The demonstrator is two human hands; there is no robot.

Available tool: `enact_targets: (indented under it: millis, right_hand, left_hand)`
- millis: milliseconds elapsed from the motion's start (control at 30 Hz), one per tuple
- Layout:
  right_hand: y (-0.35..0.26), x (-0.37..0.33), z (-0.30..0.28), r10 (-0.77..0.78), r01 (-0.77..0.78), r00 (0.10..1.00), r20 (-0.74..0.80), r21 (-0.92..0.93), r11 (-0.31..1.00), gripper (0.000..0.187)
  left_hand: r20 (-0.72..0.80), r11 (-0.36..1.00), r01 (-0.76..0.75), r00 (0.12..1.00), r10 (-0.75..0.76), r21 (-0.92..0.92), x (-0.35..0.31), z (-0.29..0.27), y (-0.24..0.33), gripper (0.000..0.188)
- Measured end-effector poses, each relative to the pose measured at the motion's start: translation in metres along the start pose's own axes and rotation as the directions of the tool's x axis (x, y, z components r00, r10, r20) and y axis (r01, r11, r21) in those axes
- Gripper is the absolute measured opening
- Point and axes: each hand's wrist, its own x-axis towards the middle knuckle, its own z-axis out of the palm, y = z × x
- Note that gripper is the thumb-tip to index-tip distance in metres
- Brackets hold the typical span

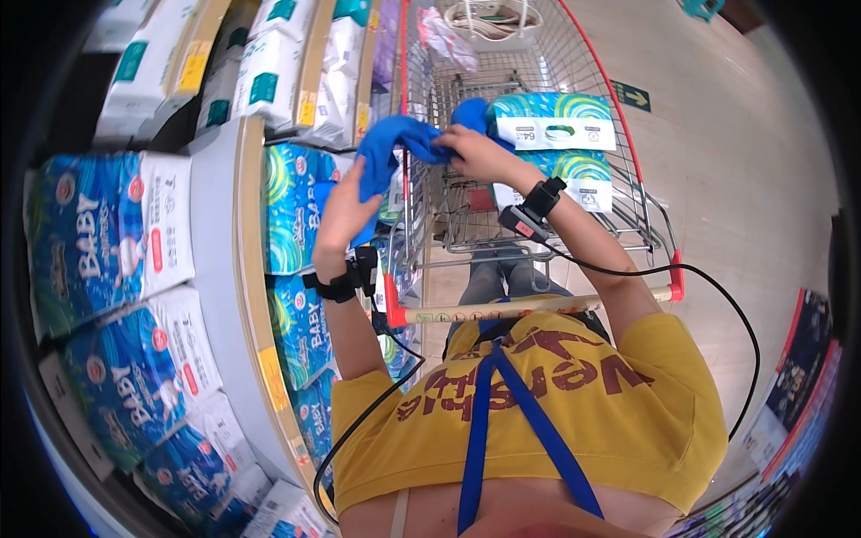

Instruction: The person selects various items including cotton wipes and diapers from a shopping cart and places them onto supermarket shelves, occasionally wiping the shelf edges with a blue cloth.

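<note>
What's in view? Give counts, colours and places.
Shopping cart: one, silver and red, ahead.
Cloth: one, blue, over cart's left rim.
Diaper packs: two, blue, in cart.
Tote: one, cream, cart's far end.
Plastic bag: one, pink, beside tote.
Shelved diaper packs: several, blue, left.
Wrapped packs: several, white, upper left.
Price tags: several, yellow, shelf edges.
Floor sign: one, green, right.
Shirt: one, yellow, worn.
Wristbands: two, black, worn.
Left hand: one, bare, touching cloth.
Right hand: one, bare, gripping cloth.

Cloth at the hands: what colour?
Solid blue cloth; shows best in the head view.
</note>
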Motion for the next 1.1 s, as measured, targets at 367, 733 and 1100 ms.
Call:
enact_targets:
  millis: [367,733,1100]
  right_hand:
    - [0.064,-0.12,-0.063,0.517,-0.524,0.773,-0.367,0.089,0.847,0.02]
    - [0.135,-0.193,-0.095,0.622,-0.839,0.497,-0.605,-0.153,0.521,0.043]
    - [0.157,-0.168,-0.104,0.492,-0.698,0.51,-0.705,-0.005,0.716,0.05]
  left_hand:
    - [0.36,0.951,-0.307,0.89,0.28,0.019,0.106,0.134,0.078,0.044]
    - [0.335,0.995,-0.095,0.939,0.075,0.042,0.124,0.217,0.067,0.068]
    - [0.094,0.884,0.217,0.976,-0.195,-0.414,0.156,0.262,0.074,0.041]
